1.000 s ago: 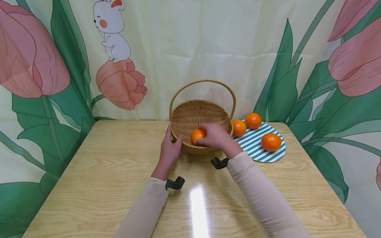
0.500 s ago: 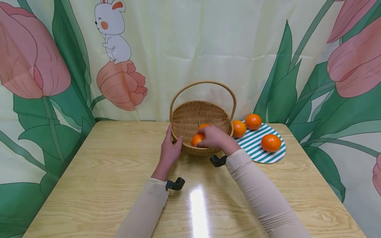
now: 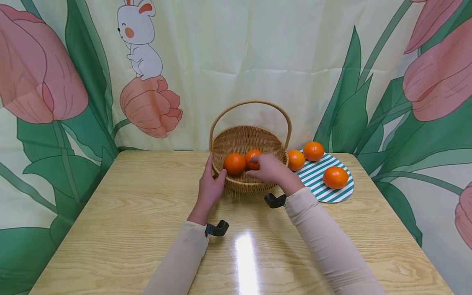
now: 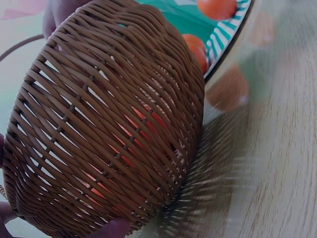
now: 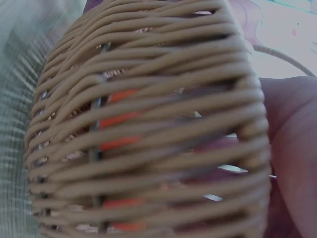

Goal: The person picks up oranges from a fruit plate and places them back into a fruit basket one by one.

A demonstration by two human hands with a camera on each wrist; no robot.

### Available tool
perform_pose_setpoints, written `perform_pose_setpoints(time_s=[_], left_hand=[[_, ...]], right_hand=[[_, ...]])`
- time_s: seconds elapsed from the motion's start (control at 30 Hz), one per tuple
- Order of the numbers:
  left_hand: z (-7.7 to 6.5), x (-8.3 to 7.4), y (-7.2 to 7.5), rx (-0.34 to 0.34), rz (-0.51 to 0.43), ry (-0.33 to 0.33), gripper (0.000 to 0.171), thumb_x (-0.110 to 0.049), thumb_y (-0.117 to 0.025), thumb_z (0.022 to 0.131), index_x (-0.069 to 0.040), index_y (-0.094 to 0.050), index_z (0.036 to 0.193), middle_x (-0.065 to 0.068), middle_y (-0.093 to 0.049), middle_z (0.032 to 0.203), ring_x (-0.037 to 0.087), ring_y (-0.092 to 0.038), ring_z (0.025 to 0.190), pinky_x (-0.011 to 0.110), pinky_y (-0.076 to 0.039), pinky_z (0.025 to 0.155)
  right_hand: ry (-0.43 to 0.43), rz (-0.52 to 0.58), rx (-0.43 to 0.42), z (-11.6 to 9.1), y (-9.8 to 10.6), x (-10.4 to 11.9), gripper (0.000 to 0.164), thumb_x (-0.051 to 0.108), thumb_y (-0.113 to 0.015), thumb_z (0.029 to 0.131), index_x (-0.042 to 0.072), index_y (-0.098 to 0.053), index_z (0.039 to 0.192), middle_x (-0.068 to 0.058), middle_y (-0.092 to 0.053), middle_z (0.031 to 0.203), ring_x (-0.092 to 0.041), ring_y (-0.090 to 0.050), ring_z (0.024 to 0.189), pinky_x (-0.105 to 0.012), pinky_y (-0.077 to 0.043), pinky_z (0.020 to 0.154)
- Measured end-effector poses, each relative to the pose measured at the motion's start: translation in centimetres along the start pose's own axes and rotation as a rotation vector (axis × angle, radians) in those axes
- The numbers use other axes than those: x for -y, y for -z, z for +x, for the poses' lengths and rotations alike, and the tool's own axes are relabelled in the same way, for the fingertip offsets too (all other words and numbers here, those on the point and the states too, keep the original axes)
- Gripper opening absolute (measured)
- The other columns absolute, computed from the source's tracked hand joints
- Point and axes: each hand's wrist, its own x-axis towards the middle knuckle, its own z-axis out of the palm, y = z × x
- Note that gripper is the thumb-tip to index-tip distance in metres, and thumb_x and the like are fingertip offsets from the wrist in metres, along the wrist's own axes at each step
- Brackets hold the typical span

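Observation:
A wicker basket [image 3: 245, 186] with an arched handle stands at the back middle of the table. My left hand [image 3: 211, 184] holds its left side, thumb over the near rim and fingers along the outside. Inside lie two shiny oranges, the left orange [image 3: 234, 163] fully visible and the right orange [image 3: 253, 155] partly behind my right hand [image 3: 273, 169]. That hand reaches over the near right rim, thumb and fingers spread apart with nothing between them, fingertips overlapping the right orange. Through the weave in the left wrist view, the basket [image 4: 99, 114] shows patches of orange.
Right of the basket lies a round mat with green and white stripes [image 3: 313, 182]. It bears three more oranges, one orange [image 3: 296, 159] close against the basket, one at the back [image 3: 314, 150], one at the right [image 3: 335, 177]. A printed curtain [image 3: 273, 61] hangs behind the table.
The orange in my right hand went down into the basket and was let go; it now sits at the left. A second orange there has come into sight. My left hand kept its place.

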Motion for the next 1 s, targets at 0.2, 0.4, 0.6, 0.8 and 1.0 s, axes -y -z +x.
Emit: perform_pose_setpoints(time_s=[0.2, 0.4, 0.6, 0.8, 1.0], left_hand=[[0.0, -0.2, 0.0, 0.0, 0.009, 0.009, 0.073, -0.035, -0.055, 0.094, -0.036, -0.016, 0.155, 0.012, -0.034, 0.156, 0.032, -0.041, 0.138, 0.052, -0.038, 0.109], [-0.1, -0.2, 0.1, 0.015, 0.02, 0.019, 0.073, -0.039, -0.055, 0.095, -0.039, -0.014, 0.155, 0.013, -0.034, 0.156, 0.031, -0.053, 0.12, 0.046, -0.047, 0.09], [0.1, 0.0, 0.0, 0.02, 0.018, 0.024, 0.072, -0.039, -0.054, 0.095, -0.042, -0.012, 0.154, 0.011, -0.032, 0.157, 0.031, -0.052, 0.124, 0.045, -0.047, 0.085], [0.1, 0.1, 0.0, 0.016, 0.019, 0.031, 0.072, -0.042, -0.054, 0.094, -0.042, -0.013, 0.154, 0.011, -0.036, 0.155, 0.03, -0.048, 0.131, 0.049, -0.045, 0.1], [0.2, 0.1, -0.1, 0.016, 0.01, 0.035, 0.072, -0.039, -0.055, 0.095, -0.042, -0.014, 0.154, 0.011, -0.036, 0.155, 0.03, -0.047, 0.133, 0.05, -0.044, 0.102]], right_hand=[[0.01, 0.043, -0.124, -1.4, 0.6, -1.0, 0.047, 0.033, -0.065, 0.092, 0.005, -0.062, 0.129, -0.014, -0.066, 0.122, -0.031, -0.062, 0.11, -0.047, -0.049, 0.095], [-0.011, 0.106, -0.23, -2.8, 0.8, -2.5, 0.045, 0.032, -0.063, 0.093, 0.006, -0.061, 0.13, -0.013, -0.06, 0.132, -0.033, -0.056, 0.122, -0.05, -0.045, 0.102], [-0.006, 0.118, -0.369, -4.3, 0.8, -4.4, 0.041, 0.03, -0.061, 0.094, 0.009, -0.06, 0.13, -0.012, -0.061, 0.131, -0.034, -0.055, 0.12, -0.051, -0.045, 0.101], [-0.027, 0.086, -0.487, -5.4, 0.6, -6.4, 0.037, 0.026, -0.062, 0.094, 0.009, -0.062, 0.127, -0.014, -0.062, 0.128, -0.034, -0.055, 0.119, -0.053, -0.045, 0.099], [-0.092, 0.077, -0.505, -6.3, 0.3, -8.6, 0.041, 0.026, -0.061, 0.094, 0.008, -0.059, 0.13, -0.018, -0.057, 0.133, -0.038, -0.05, 0.124, -0.059, -0.042, 0.1]])
